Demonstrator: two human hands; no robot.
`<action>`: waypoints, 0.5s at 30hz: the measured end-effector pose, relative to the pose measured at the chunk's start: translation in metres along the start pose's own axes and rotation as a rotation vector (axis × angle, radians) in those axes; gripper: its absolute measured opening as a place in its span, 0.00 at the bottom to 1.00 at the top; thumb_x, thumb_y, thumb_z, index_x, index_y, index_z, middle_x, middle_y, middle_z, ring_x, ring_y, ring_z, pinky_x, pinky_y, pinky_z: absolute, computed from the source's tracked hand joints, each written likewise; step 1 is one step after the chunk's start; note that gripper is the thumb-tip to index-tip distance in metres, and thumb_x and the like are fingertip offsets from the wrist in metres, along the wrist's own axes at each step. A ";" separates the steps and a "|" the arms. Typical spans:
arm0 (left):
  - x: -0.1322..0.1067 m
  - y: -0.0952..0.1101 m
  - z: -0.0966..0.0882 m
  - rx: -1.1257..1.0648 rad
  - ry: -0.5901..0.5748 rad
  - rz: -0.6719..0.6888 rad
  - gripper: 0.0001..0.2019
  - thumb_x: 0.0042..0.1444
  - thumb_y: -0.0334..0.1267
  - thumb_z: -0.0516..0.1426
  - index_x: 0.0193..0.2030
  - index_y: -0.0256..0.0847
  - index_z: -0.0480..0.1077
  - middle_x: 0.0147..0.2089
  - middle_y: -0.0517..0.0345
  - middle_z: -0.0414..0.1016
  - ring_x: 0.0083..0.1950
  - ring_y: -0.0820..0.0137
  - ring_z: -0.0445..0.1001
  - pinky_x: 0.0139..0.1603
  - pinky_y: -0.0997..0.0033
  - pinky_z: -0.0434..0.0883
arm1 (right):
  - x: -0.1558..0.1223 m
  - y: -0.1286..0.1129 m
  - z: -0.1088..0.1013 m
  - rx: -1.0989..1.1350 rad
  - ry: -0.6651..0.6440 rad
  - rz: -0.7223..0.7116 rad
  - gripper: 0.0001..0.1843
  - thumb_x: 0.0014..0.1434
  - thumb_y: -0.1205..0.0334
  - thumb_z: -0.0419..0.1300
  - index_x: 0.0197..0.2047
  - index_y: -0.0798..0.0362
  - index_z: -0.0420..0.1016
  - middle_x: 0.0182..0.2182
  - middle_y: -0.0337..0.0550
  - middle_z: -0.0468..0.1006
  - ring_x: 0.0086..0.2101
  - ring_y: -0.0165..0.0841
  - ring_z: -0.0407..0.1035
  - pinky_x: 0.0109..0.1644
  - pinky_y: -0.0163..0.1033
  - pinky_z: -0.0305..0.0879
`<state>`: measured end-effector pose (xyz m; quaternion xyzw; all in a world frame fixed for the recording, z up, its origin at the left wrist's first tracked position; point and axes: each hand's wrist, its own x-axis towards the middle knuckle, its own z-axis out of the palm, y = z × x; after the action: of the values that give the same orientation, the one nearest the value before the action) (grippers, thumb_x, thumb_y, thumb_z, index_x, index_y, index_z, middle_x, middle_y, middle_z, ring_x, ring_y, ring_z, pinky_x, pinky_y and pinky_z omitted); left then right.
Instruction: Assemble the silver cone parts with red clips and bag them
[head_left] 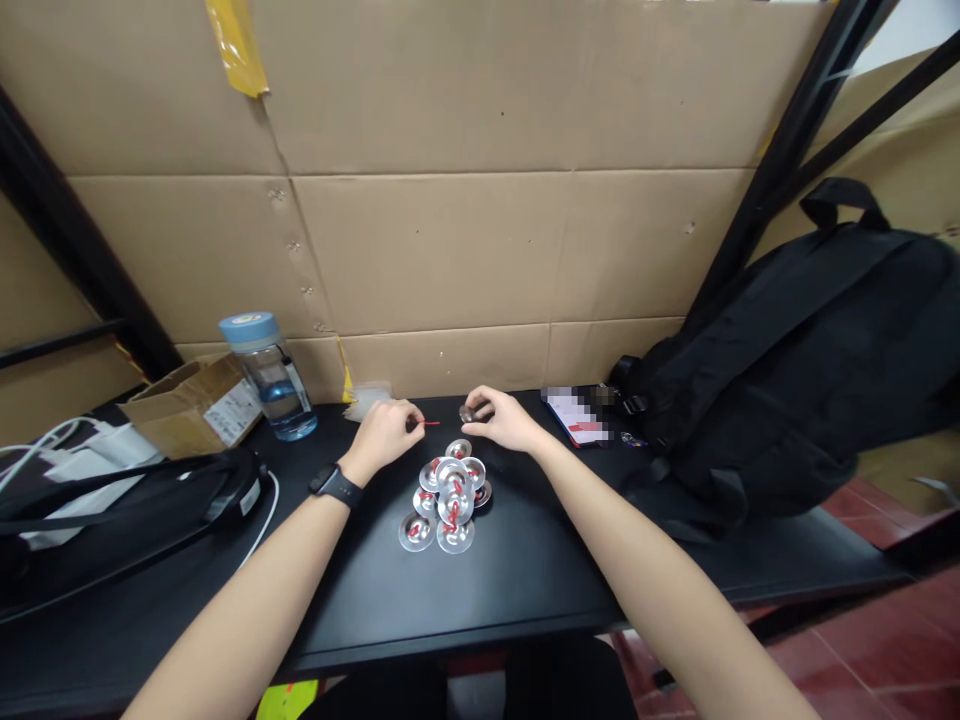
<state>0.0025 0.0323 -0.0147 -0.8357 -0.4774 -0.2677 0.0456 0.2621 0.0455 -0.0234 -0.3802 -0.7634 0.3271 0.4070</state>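
Note:
My left hand [386, 435], with a dark watch on its wrist, is closed in a pinch on a thin red cord [431, 423] whose end sticks out to the right. Opposite it, my right hand [499, 418] grips a small shiny metal disc [466, 413] between thumb and fingers. A gap separates the two hands. Just below them on the black table lies a heap of silver domed metal discs [455, 480], like small finger cymbals, several with red cord at their centres. Some discs overlap and partly hide others.
A whitish plastic bundle [369, 397] lies behind my left hand. Leftward stand a blue-lidded water bottle [274, 385], a cardboard box [191, 405], white chargers [112, 450] and a black bag [150, 500]. A phone [576, 415] and black backpack [795, 350] are at right. Cardboard [420, 250] walls the back.

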 end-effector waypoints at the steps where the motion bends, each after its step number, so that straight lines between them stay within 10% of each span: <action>1: -0.001 -0.006 -0.001 0.043 -0.022 -0.006 0.04 0.52 0.34 0.61 0.31 0.43 0.78 0.35 0.54 0.82 0.36 0.63 0.78 0.41 0.66 0.70 | 0.000 0.002 -0.009 -0.182 -0.001 -0.013 0.18 0.47 0.64 0.73 0.40 0.50 0.73 0.42 0.42 0.79 0.38 0.34 0.75 0.44 0.40 0.69; 8: -0.006 -0.027 0.004 -0.066 -0.073 -0.041 0.02 0.49 0.33 0.62 0.29 0.45 0.77 0.30 0.56 0.79 0.32 0.64 0.76 0.39 0.67 0.69 | -0.004 0.012 -0.050 -0.635 -0.228 0.112 0.16 0.41 0.65 0.76 0.36 0.49 0.81 0.36 0.40 0.82 0.35 0.36 0.75 0.38 0.36 0.64; 15: -0.004 0.016 0.003 -0.346 -0.247 0.283 0.15 0.62 0.31 0.54 0.49 0.50 0.79 0.50 0.55 0.81 0.51 0.65 0.78 0.54 0.66 0.71 | -0.005 0.022 -0.048 -0.734 -0.286 0.242 0.17 0.41 0.62 0.77 0.37 0.49 0.83 0.37 0.43 0.84 0.37 0.39 0.77 0.38 0.36 0.65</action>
<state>0.0155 0.0216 -0.0156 -0.9160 -0.3047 -0.2320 -0.1197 0.3128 0.0611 -0.0214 -0.5377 -0.8281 0.1282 0.0931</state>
